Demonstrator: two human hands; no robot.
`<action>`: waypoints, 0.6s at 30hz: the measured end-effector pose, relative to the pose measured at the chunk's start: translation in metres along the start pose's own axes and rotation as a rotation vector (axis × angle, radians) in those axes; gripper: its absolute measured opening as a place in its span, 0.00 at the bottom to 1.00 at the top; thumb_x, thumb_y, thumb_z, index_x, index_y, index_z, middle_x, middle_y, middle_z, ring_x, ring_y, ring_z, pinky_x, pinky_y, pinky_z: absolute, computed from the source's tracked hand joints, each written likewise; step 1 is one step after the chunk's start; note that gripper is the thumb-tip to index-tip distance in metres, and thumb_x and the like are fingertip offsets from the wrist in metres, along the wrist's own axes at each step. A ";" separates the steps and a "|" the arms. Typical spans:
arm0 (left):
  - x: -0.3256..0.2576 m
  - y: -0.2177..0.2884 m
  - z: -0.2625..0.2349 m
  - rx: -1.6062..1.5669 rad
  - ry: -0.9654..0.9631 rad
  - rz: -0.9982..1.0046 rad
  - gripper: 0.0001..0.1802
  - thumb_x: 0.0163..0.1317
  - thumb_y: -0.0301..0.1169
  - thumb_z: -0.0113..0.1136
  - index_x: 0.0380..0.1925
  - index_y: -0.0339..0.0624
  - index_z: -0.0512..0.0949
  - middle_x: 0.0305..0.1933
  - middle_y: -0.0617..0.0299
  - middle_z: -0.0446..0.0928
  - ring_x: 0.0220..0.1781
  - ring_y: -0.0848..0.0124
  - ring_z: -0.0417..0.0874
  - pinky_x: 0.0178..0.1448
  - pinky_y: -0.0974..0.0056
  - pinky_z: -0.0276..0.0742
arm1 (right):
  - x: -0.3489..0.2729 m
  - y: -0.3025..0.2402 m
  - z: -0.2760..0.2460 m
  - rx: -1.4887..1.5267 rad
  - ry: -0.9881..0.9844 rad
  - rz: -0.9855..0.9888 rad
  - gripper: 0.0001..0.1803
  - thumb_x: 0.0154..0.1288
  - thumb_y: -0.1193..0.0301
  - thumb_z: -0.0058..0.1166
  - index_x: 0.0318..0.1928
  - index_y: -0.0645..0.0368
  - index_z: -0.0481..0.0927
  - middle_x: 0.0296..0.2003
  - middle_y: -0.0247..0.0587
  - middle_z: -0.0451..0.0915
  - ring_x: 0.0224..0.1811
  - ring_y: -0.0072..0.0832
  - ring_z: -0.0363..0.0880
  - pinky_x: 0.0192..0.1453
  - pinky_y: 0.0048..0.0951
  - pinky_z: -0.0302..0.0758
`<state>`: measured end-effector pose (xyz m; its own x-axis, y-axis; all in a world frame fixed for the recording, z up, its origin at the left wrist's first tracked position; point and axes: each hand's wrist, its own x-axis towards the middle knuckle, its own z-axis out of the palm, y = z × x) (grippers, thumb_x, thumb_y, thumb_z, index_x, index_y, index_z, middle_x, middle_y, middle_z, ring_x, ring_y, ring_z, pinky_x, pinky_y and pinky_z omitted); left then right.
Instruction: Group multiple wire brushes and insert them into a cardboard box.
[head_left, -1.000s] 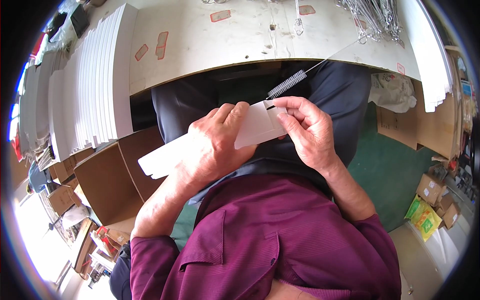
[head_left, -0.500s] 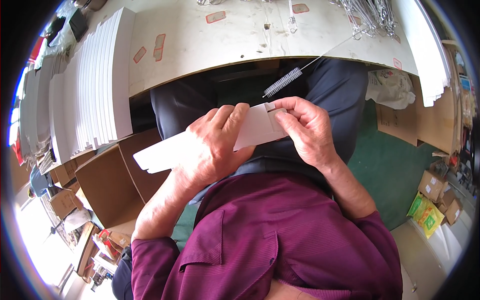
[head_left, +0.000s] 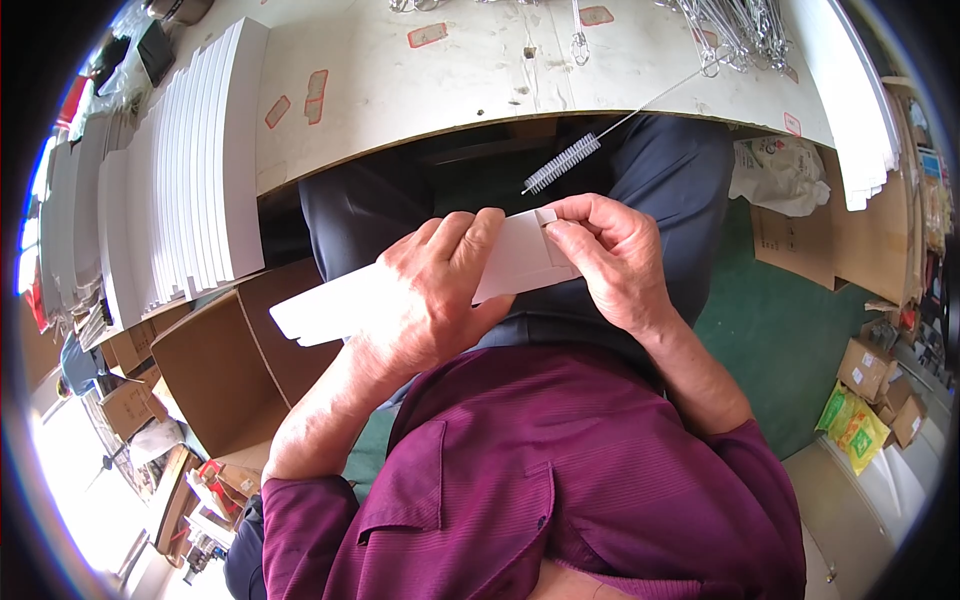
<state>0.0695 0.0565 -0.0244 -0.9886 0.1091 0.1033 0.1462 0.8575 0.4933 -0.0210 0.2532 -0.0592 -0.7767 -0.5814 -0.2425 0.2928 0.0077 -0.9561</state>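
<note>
A long flat white card sleeve lies across my lap, and both hands hold it. My left hand wraps over its middle with the fingers spread on top. My right hand pinches the small flap at the sleeve's right end between thumb and fingers. A thin wire brush with white bristles sticks out over the table's near edge, just above my right hand and not touching it.
The white worktable curves above my lap. Stacks of white flat cards stand on its left part. Several wire brushes lie at its far right. An open cardboard box sits left of my knees, and small boxes on the green floor at right.
Both hands stayed on the white sleeve with only small shifts. The sleeve's left end has dipped slightly, and my right fingers have closed over the end flap.
</note>
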 end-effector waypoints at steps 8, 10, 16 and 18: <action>0.001 -0.007 0.006 -0.049 0.069 -0.054 0.33 0.45 0.27 0.79 0.54 0.36 0.77 0.42 0.50 0.84 0.41 0.53 0.89 0.44 0.55 0.88 | 0.002 0.003 -0.005 0.007 0.014 -0.085 0.11 0.76 0.76 0.58 0.54 0.67 0.81 0.38 0.36 0.87 0.39 0.14 0.83 0.43 0.20 0.81; 0.000 -0.008 0.006 -0.046 0.099 -0.064 0.33 0.45 0.27 0.79 0.53 0.36 0.77 0.42 0.50 0.84 0.41 0.53 0.89 0.43 0.55 0.88 | 0.002 0.002 -0.007 -0.078 0.032 -0.157 0.14 0.73 0.77 0.60 0.57 0.67 0.79 0.39 0.40 0.87 0.40 0.18 0.85 0.43 0.24 0.85; -0.003 -0.010 0.007 -0.048 0.053 -0.042 0.35 0.46 0.28 0.77 0.56 0.33 0.74 0.43 0.49 0.82 0.42 0.53 0.88 0.45 0.54 0.87 | 0.004 0.007 -0.006 -0.279 0.074 -0.309 0.17 0.71 0.76 0.63 0.57 0.65 0.80 0.40 0.46 0.87 0.39 0.27 0.89 0.43 0.26 0.86; -0.003 -0.011 0.008 -0.020 0.064 -0.058 0.35 0.47 0.28 0.77 0.57 0.33 0.74 0.44 0.48 0.82 0.43 0.53 0.87 0.45 0.54 0.87 | 0.004 0.005 -0.006 -0.512 0.118 -0.502 0.17 0.71 0.75 0.63 0.57 0.64 0.80 0.42 0.45 0.87 0.42 0.33 0.89 0.47 0.30 0.86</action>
<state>0.0706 0.0507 -0.0365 -0.9913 0.0267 0.1285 0.0900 0.8511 0.5173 -0.0263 0.2560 -0.0661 -0.8123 -0.5233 0.2576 -0.3906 0.1600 -0.9066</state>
